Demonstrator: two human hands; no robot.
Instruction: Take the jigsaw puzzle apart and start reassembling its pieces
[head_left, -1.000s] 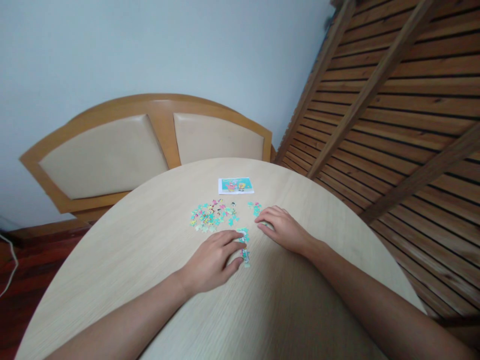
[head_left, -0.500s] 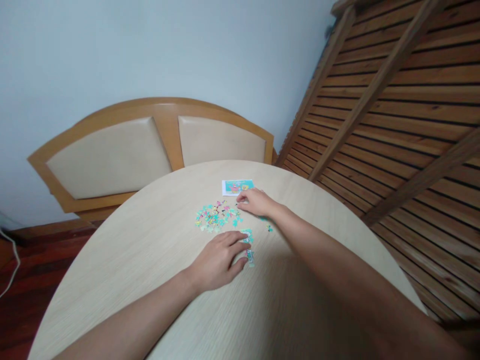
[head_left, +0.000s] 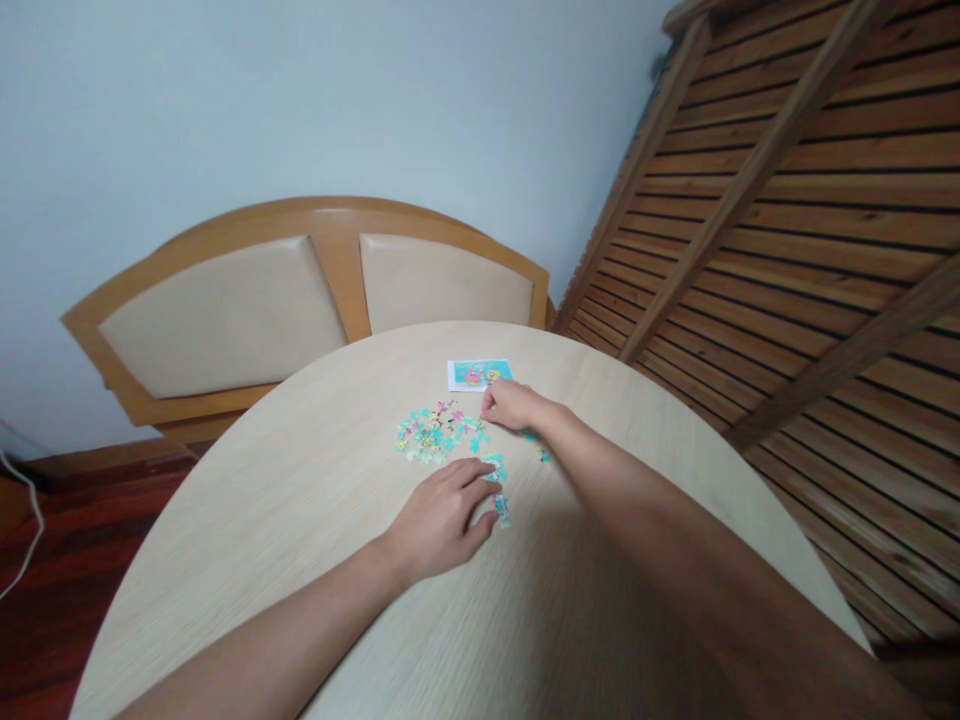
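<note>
My left hand [head_left: 446, 515] lies palm down with its fingers spread, the fingertips on a narrow strip of joined jigsaw puzzle pieces [head_left: 501, 510] and partly covering it. Beyond it is a loose pile of small jigsaw puzzle pieces [head_left: 435, 435], mostly turquoise with some pink and yellow. At the pile's right edge my right hand [head_left: 514, 407] is closed in a pinch, thumb against fingers; whatever is between the fingertips is too small or hidden to make out. A few stray pieces [head_left: 543, 455] lie under and beside the right wrist.
A picture card [head_left: 472, 376] with pink and yellow cartoon figures lies behind the pile, its right corner close to my right hand. The round pale wooden table [head_left: 247, 520] stands against a padded chair back [head_left: 225, 320]. A slatted wooden panel [head_left: 787, 230] leans at the right.
My right thumb and fingers have drawn together into a pinch at the pile's right edge. My left hand stays on the strip. The view has shifted slightly.
</note>
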